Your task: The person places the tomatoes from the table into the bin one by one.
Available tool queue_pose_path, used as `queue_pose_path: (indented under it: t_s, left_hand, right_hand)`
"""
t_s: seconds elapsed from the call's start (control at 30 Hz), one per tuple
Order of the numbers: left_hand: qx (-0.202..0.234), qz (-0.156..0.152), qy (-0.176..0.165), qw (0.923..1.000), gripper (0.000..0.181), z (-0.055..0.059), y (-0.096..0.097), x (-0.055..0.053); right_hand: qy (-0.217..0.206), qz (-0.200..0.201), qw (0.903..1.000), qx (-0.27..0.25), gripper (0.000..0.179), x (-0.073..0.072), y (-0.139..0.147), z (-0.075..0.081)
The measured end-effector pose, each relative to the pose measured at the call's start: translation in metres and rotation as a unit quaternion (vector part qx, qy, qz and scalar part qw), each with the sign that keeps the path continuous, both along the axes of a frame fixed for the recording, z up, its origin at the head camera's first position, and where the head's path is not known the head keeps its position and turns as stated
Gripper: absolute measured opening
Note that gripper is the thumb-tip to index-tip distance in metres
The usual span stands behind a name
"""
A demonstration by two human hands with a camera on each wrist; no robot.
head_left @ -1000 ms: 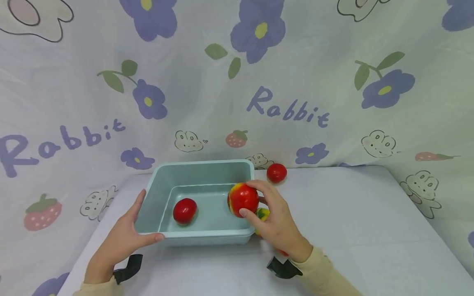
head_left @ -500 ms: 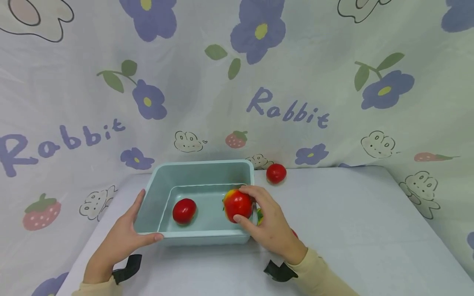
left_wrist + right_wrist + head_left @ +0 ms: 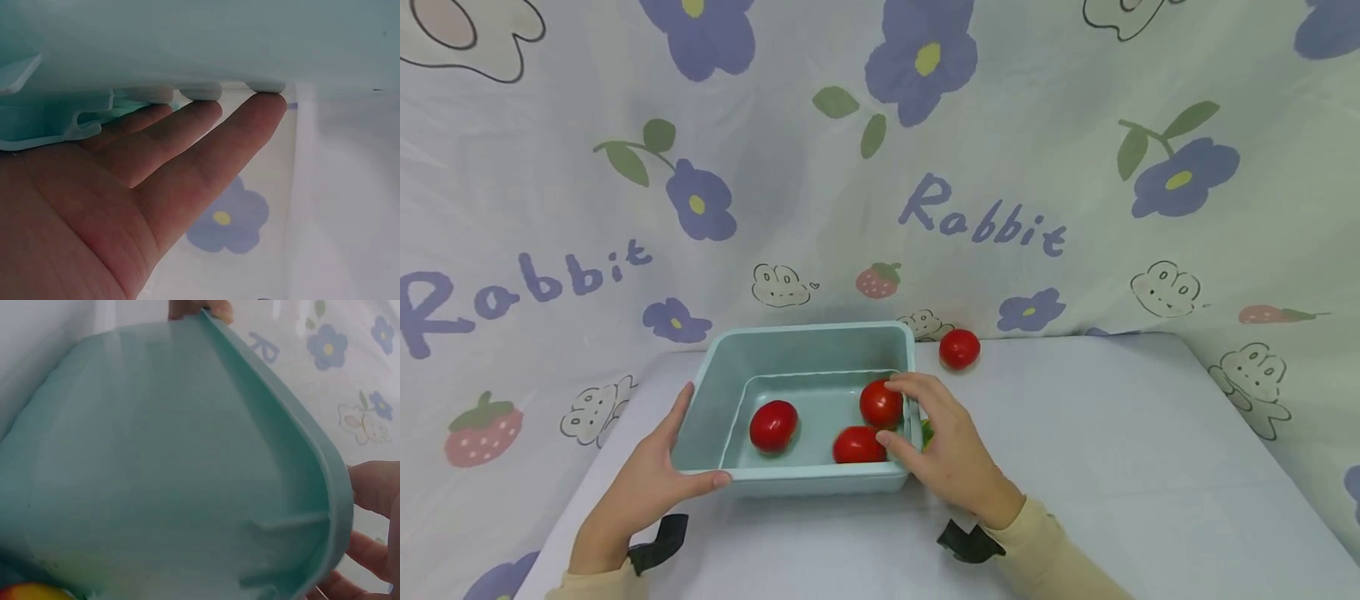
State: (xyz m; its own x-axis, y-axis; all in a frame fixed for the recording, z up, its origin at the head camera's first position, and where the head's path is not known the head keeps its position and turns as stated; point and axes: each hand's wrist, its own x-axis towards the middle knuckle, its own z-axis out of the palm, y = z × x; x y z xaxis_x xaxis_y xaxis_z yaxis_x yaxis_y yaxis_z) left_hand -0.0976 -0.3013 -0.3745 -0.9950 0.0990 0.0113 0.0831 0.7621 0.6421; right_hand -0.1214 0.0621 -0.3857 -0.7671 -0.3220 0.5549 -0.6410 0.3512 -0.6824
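A pale blue-green bin (image 3: 808,472) stands on the table. My left hand (image 3: 643,475) braces its left front corner, thumb along the front rim; in the left wrist view, straight fingers (image 3: 206,147) press the outer wall. Inside, a tomato (image 3: 773,427) lies at left. Two round red fruits, an upper one (image 3: 880,405) and a lower one (image 3: 858,445), lie at right. My right hand (image 3: 951,446) reaches over the right rim with thumb and fingers apart, its fingertips overlapping those two fruits. Whether they touch is unclear. In the right wrist view, the bin wall hides the contents.
Another tomato (image 3: 959,349) sits on the table behind the bin's right back corner. A green bit (image 3: 927,433) shows between bin and right hand. A red-and-yellow fruit (image 3: 34,592) appears low in the right wrist view. A printed curtain (image 3: 820,208) hangs behind.
My right hand has moved slightly left and lower and let go of the red-and-yellow fruit inside the bin. Two red fruits now show there. The left hand has stayed in place.
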Motion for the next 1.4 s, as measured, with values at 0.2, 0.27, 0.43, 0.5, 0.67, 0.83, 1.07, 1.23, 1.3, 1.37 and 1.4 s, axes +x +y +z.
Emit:
queue_pose_path:
  t_s: [0.2,0.27,0.43,0.5,0.67,0.83,1.07,1.23,1.3,1.37,1.4]
  left_hand:
    - [-0.007,0.006,-0.01,0.9999,0.12,0.0,0.002,-0.001]
    - [-0.009,0.008,-0.012,0.9999,0.12,-0.001,0.002,-0.002]
    - [-0.007,0.006,-0.01,0.9999,0.12,-0.001,0.002,-0.002]
    - [-0.005,0.005,-0.008,0.9999,0.12,-0.001,0.001,-0.002]
    - [-0.001,0.003,-0.005,1.0,0.12,0.0,0.001,-0.001]
    - [-0.002,0.003,-0.006,1.0,0.12,0.001,0.001,0.0]
    - [-0.006,0.005,-0.01,0.9999,0.119,0.001,0.001,0.0]
    - [-0.005,0.007,-0.011,0.9999,0.12,-0.001,0.002,-0.001]
    - [-0.006,0.008,-0.014,0.9998,0.12,-0.001,0.002,-0.001]
    - [-0.006,0.008,-0.016,0.9998,0.12,-0.001,0.002,-0.001]
    - [-0.006,0.008,-0.016,0.9998,0.12,-0.001,0.002,-0.001]
  right_hand:
    - [0.007,-0.018,0.9998,-0.003,0.049,-0.009,0.013,0.001]
    - [-0.003,-0.021,0.9998,-0.005,0.049,-0.011,0.016,0.001]
    - [-0.013,-0.034,0.9993,-0.008,0.049,-0.015,0.022,0.001]
    - [-0.013,-0.04,0.9991,-0.009,0.049,-0.017,0.025,0.001]
    - [-0.037,-0.07,0.9968,0.012,0.051,-0.021,0.034,-0.001]
    - [-0.065,-0.086,0.9938,0.028,0.052,-0.024,0.04,-0.004]
    - [-0.09,-0.09,0.9912,0.036,0.051,-0.029,0.043,-0.009]
    - [-0.131,-0.086,0.9862,0.054,0.054,-0.031,0.043,-0.011]
    - [-0.151,-0.082,0.9835,0.057,0.055,-0.031,0.043,-0.012]
    - [-0.166,-0.078,0.9813,0.06,0.055,-0.032,0.042,-0.014]
    - [-0.172,-0.076,0.9802,0.061,0.055,-0.032,0.042,-0.015]
